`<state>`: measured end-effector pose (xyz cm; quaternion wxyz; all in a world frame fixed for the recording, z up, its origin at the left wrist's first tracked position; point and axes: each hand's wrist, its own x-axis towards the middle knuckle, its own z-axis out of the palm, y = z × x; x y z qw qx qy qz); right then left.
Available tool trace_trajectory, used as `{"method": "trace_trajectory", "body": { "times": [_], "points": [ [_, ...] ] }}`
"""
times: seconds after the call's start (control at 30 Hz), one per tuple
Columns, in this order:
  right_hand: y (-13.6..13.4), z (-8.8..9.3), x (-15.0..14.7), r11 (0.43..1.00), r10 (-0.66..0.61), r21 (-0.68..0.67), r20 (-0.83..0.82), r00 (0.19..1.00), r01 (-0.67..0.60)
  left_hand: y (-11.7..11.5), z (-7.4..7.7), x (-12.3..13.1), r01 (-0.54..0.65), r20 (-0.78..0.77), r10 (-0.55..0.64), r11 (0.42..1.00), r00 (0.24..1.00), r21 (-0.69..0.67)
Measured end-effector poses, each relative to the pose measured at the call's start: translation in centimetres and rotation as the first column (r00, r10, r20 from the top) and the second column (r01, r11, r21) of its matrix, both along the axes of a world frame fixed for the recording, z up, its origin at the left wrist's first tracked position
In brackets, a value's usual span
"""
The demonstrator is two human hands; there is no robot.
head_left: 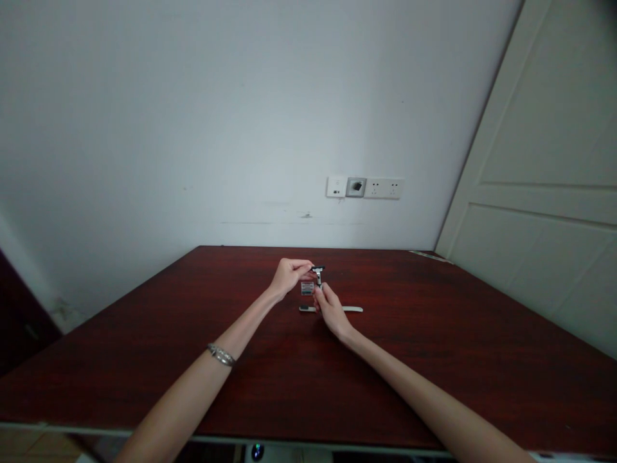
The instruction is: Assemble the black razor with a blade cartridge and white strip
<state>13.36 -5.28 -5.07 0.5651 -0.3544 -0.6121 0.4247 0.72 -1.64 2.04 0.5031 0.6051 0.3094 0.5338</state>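
Note:
My right hand (pixel 330 307) is closed around the handle of a razor (pixel 319 276), which stands upright above the table with its dark, wide head at the top. The fingers of my left hand (pixel 289 275) pinch the left end of that razor head. Behind my hands, a small clear case (pixel 307 289), apparently of razor cartridges, lies on the table. A white toothbrush (pixel 354 309) with dark bristles at its left end lies crosswise on the table, its middle hidden by my right hand.
The dark red wooden table (pixel 231 411) reaches back to a pale wall (pixel 216 128). Wall sockets (pixel 383 188) sit above its far edge. A white panelled door (pixel 544 193) stands at the right. A silver bracelet (pixel 222 355) is on my left forearm.

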Motion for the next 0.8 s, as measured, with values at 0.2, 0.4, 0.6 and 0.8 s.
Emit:
{"method": "trace_trajectory", "body": {
  "times": [0.2, 0.4, 0.6, 0.8],
  "points": [
    [0.0, 0.3, 0.3, 0.999, 0.002, 0.038, 0.036, 0.999, -0.004, 0.1, -0.1, -0.2, 0.029, 0.035, -0.028, 0.999, 0.999, -0.03],
    [0.1, 0.5, 0.3, 0.997, 0.023, 0.075, 0.03, 0.999, -0.025, 0.6, -0.5, -0.4, 0.075, 0.082, -0.07, 0.996, 0.994, -0.056],
    [-0.3, 1.2, 0.3, 0.998, 0.037, 0.049, 0.0, 0.999, -0.037, 0.7, -0.3, -0.9, 0.052, 0.07, -0.044, 0.993, 0.997, -0.108],
    [0.1, 1.2, 0.6, 0.997, 0.081, -0.01, -0.105, 0.991, -0.082, 1.2, -0.6, -1.6, -0.078, 0.065, 0.089, 0.986, 0.994, -0.147]
  ]
}}
